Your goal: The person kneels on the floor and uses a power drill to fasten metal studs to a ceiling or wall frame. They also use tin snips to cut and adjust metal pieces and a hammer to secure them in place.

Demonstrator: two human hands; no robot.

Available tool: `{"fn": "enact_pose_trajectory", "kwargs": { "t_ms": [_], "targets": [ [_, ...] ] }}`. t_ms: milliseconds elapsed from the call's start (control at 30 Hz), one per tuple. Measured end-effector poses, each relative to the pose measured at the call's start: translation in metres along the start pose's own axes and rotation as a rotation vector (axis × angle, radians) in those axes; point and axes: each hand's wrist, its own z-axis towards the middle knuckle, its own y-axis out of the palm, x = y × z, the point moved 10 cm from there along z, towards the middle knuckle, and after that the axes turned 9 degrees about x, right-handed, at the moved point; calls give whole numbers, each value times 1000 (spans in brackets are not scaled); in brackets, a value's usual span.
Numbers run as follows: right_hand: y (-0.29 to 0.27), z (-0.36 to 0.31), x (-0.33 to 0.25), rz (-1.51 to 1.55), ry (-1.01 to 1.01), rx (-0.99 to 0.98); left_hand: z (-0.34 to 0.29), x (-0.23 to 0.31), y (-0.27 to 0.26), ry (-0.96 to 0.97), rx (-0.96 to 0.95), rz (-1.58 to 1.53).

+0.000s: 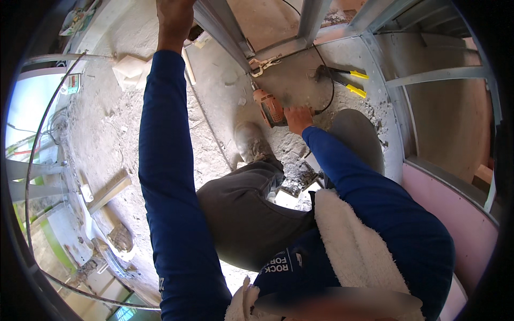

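My right hand (299,119) is wrapped round the handle of an orange power drill (269,107) low over the dusty floor. The drill's tip points away from me, toward the foot of the metal frame. From its handle end a black cord (331,96) curves off to the far side. My left arm is stretched far forward, and my left hand (174,21) is at the top edge, beside a grey metal stud (222,32). The fingers of that hand are cut off by the picture's edge, so its grip does not show.
A locking clamp (265,65) sits at the frame's base beyond the drill. Yellow-handled cutters (348,80) lie to the right. Grey metal framing (444,76) and a pink board (450,214) stand on my right. Wood pieces (110,192) and rubble lie on the left floor.
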Motion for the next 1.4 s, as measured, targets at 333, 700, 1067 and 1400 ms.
{"fn": "enact_pose_trajectory", "kwargs": {
  "t_ms": [333,700,1067,1400],
  "targets": [
    [-13,4,-1,43,68,-23,3,-8,-5,227,-81,167],
    [-11,-3,-15,-6,100,36,5,11,1,82,-15,65],
    [-6,-3,-23,117,148,125,5,11,2,67,-23,55],
    [-13,-4,-19,109,85,6,6,11,3,32,-38,58]
  ]
}}
